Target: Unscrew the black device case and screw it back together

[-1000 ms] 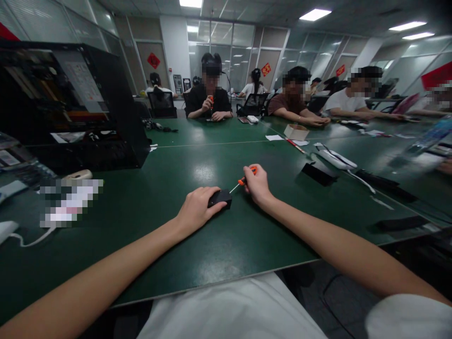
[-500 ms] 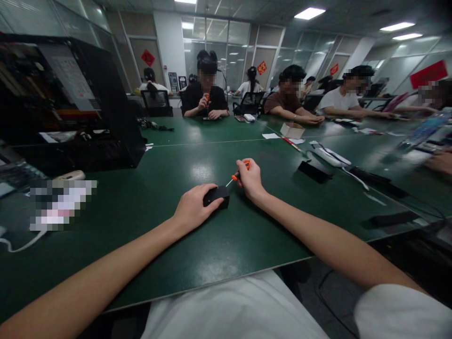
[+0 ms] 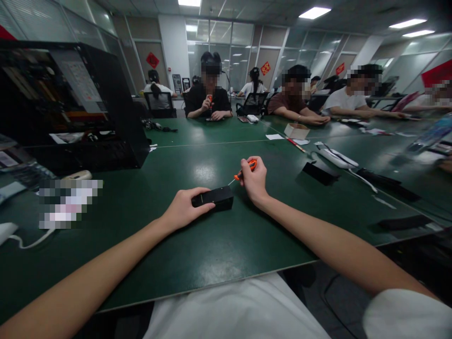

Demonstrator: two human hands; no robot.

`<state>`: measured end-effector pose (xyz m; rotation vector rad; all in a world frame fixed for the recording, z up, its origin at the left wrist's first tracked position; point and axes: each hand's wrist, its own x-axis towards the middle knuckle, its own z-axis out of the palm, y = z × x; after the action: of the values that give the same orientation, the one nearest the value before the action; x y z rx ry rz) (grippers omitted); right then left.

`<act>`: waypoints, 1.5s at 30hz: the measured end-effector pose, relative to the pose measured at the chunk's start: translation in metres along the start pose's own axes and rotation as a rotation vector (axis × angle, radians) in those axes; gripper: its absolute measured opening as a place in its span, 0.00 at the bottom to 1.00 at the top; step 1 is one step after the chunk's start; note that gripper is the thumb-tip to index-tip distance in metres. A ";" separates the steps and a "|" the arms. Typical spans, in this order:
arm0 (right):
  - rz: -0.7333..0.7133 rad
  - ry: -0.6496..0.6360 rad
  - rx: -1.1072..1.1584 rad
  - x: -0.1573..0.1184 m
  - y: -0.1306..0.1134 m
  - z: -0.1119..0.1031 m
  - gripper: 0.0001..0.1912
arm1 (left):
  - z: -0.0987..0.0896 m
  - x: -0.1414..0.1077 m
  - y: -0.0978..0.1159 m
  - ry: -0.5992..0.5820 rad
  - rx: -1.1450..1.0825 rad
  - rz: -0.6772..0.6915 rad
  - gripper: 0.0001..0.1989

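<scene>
A small black box-shaped block (image 3: 222,197) lies on the green tabletop (image 3: 197,254) in front of me. My left hand (image 3: 185,207) grips its left end, thumb along the near side and fingers on the far side. In my closed right hand (image 3: 254,181) is a screwdriver (image 3: 240,176) with an orange and black handle. Its thin shaft slants down to the left, the tip by the block's far right corner; whether it touches, I cannot tell.
An open black computer case (image 3: 120,108) stands at the left. Right of my hands lie a black flat piece (image 3: 319,173), a white power strip (image 3: 335,155) and dark cables. Farther back is a small open box (image 3: 296,132). Across the table a person (image 3: 209,101) holds an orange screwdriver.
My left hand has slid left along the block, so more of its top shows. My right hand with the screwdriver stays about level with the block's right end. The view has shifted slightly.
</scene>
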<state>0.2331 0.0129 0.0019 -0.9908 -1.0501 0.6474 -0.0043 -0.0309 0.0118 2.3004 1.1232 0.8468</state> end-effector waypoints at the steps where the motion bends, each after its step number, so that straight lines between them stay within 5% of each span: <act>1: 0.001 0.005 -0.002 0.001 0.000 -0.001 0.17 | 0.001 0.000 0.000 0.002 -0.010 -0.003 0.22; 21: -0.053 0.186 -0.068 0.027 0.004 -0.013 0.11 | 0.003 0.003 0.003 -0.062 -0.077 -0.008 0.22; 38: 0.129 -0.180 -0.012 -0.009 0.014 -0.001 0.29 | 0.006 0.003 0.001 -0.044 -0.090 -0.014 0.24; 43: 0.187 -0.380 -0.070 0.000 0.005 -0.017 0.28 | 0.005 0.003 0.000 -0.040 -0.094 -0.017 0.25; 45: 0.112 -0.568 -0.206 0.009 -0.002 -0.027 0.24 | 0.005 0.003 0.000 -0.047 -0.096 -0.007 0.24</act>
<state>0.2614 0.0106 0.0030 -1.0758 -1.5916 0.9590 0.0003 -0.0292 0.0088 2.2251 1.0467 0.8212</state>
